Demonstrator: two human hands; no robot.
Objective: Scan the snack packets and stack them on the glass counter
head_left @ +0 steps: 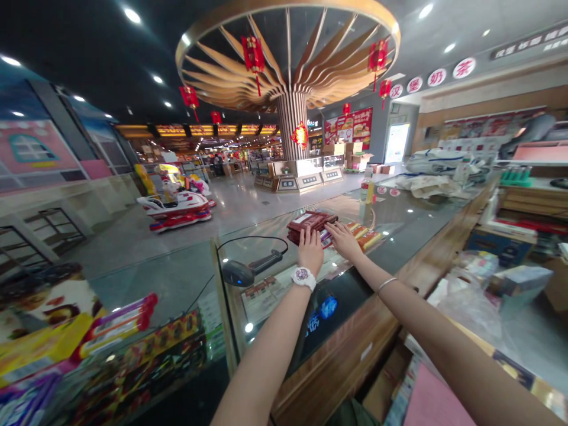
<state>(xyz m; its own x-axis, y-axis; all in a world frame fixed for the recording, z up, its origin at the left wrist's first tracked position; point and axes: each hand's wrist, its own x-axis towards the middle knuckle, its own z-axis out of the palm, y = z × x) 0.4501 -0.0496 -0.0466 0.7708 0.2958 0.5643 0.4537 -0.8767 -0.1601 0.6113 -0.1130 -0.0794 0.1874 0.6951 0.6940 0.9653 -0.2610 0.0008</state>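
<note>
A stack of dark red-brown flat packets [310,221] lies on the glass counter top [403,228]. Against the stack's near side rests my left hand [310,248], fingers stretched out over its edge and a white watch on the wrist. My right hand [345,241] touches the stack's right end with its fingers extended. Purple and yellow-orange packets [368,238] lie beside and partly behind that hand. To the left of my hands is a black barcode scanner [242,273], its cable curving behind it. What is under my fingertips is partly hidden.
A bottle [367,188] stands farther along the counter, before white plastic sheeting [437,184]. At the lower left are colourful snack packs [115,325]. Boxes and plastic bags [470,290] crowd the right. Beyond the counter are a kiddie ride [177,207] and a ribbed column [293,127].
</note>
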